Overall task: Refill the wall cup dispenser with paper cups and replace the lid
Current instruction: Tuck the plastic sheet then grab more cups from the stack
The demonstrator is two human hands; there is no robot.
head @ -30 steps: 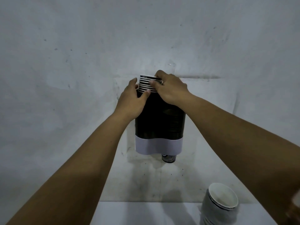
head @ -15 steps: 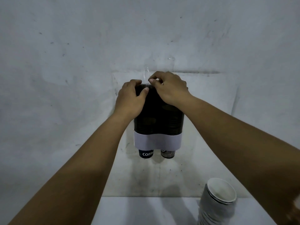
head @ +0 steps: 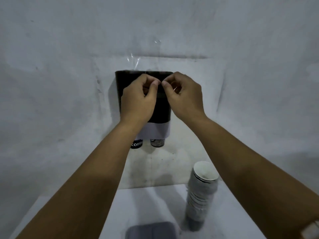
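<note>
While both hands curl loosely before the wall dispenser (head: 162, 107), left hand (head: 139, 99) and right hand (head: 183, 97) grip nothing, thumbs touching; cups (head: 201, 195) stand stacked on the surface (head: 146, 206), lid (head: 151, 230) nearby.

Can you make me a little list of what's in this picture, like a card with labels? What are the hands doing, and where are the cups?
dispenser: dark wall-mounted cup dispenser with a pale band at the bottom
left hand: in front of the dispenser, fingers curled
right hand: beside it, thumb tips almost meeting
held item: too small to tell
cups below dispenser: black paper cup with white letters and speckled dark paper cup poke out
spare cups: tall stack of white paper cups on the white table
lid: grey flat rounded lid lies on the table, not on yet
</note>
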